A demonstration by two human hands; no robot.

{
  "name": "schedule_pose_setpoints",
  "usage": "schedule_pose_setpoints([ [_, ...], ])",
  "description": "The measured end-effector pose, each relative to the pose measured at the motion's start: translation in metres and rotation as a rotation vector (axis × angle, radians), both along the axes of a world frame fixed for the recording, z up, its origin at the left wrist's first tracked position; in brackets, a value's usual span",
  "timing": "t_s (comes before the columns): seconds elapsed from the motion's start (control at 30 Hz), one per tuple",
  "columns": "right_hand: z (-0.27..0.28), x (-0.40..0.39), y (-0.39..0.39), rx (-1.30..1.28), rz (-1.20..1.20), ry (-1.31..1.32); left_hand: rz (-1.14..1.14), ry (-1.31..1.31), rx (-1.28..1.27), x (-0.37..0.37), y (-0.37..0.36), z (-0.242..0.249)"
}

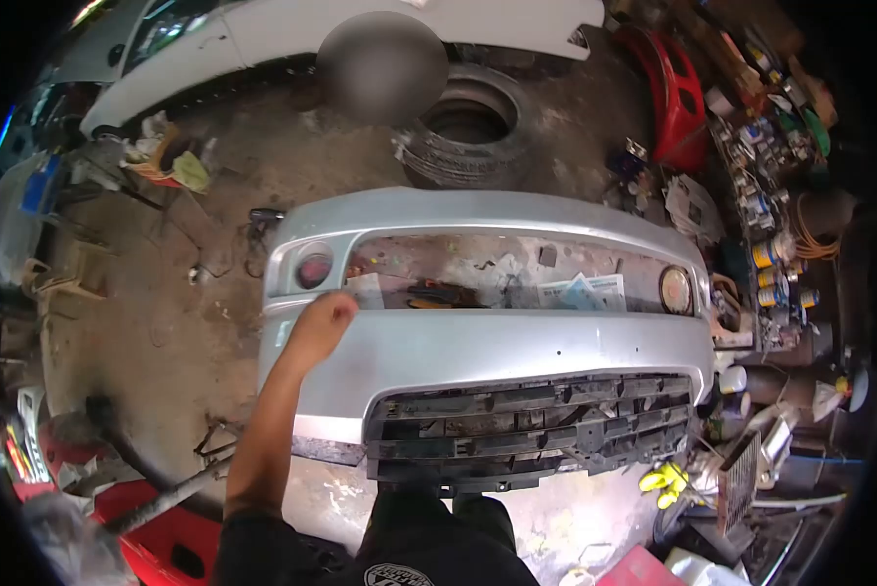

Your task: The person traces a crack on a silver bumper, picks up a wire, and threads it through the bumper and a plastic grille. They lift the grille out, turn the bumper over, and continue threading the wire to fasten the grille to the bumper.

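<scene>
One white car [189, 54], cut off by the top edge, stands beyond the one silver bumper cover [487, 342], which lies directly before the person. One black grille [517, 430] spans the bumper cover's near side; a tyre [458, 168], partly hidden by a grey blur, lies on its far side. The left hand [329, 324] is curled over the bumper cover's left part, fingers indistinct; whether it grasps anything, I cannot tell. Two round lamp openings [676, 289] flank its long gap; two small holes [560, 353] dot its near panel.
</scene>
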State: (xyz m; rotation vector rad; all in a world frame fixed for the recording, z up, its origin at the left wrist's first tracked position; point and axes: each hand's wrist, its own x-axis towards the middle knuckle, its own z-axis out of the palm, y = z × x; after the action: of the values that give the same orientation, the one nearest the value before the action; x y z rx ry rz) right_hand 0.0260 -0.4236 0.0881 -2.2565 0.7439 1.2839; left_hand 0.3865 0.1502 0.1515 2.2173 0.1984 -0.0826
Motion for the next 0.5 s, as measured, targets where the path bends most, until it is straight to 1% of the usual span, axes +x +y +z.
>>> schedule_pose_setpoints([
  [0.03,0.004,0.007,0.014,0.004,-0.024,-0.01,-0.059,-0.027,0.046,0.028,0.002,-0.021],
  [0.1,0.01,0.028,0.039,0.012,-0.054,-0.027,-0.172,0.08,0.05,0.078,-0.016,-0.044],
  [0.2,0.016,0.048,0.064,0.015,-0.079,-0.033,-0.375,0.101,0.162,0.133,-0.048,-0.081],
  [0.33,0.022,0.063,0.085,0.003,-0.094,-0.015,-0.461,0.171,0.095,0.176,-0.078,-0.11],
  [0.37,0.024,0.066,0.087,-0.001,-0.095,-0.005,-0.501,0.185,0.097,0.186,-0.082,-0.123],
  [0.5,0.025,0.076,0.095,-0.012,-0.089,0.031,-0.651,0.287,0.183,0.207,-0.103,-0.141],
])
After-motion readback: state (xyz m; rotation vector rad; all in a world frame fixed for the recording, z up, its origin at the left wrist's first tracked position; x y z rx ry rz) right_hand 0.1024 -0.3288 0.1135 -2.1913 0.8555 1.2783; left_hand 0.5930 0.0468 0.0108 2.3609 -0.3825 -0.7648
